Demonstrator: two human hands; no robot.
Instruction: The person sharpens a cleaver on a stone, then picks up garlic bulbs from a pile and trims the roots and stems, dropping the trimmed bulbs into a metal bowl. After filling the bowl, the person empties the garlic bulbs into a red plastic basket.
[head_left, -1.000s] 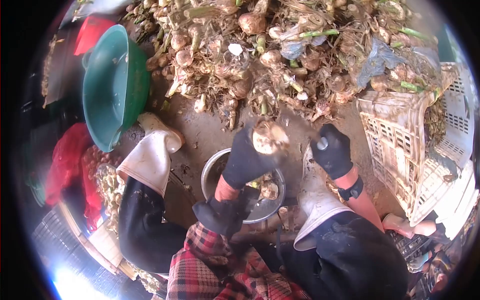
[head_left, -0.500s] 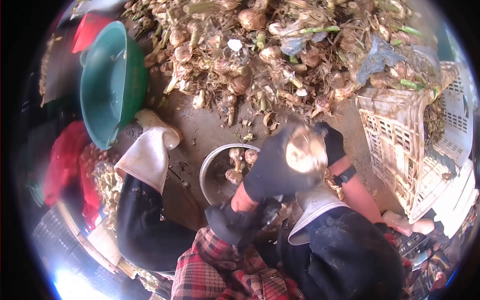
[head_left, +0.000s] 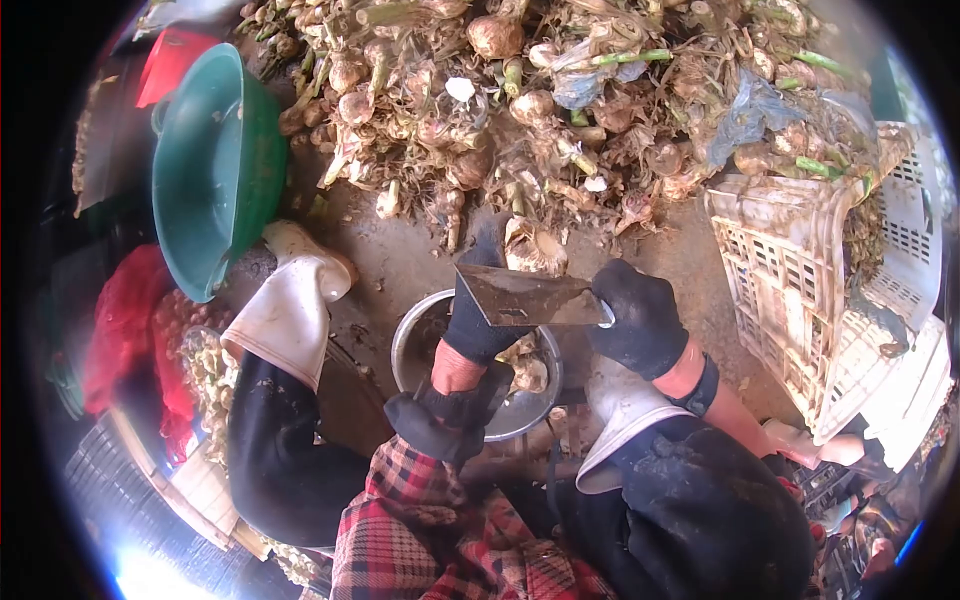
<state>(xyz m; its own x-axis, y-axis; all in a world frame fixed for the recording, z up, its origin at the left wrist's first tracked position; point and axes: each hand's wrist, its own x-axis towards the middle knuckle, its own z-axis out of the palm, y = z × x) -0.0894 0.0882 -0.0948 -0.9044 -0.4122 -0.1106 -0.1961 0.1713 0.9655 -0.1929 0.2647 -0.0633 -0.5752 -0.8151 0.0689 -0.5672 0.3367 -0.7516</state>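
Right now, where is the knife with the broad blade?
The knife is near the centre of the head view, held in the right hand and pointing left; in the picture it overlaps the left hand, just below the pale bulb.

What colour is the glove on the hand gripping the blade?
Black: the glove on the right hand, gripping the blade, shows clearly in the head view.
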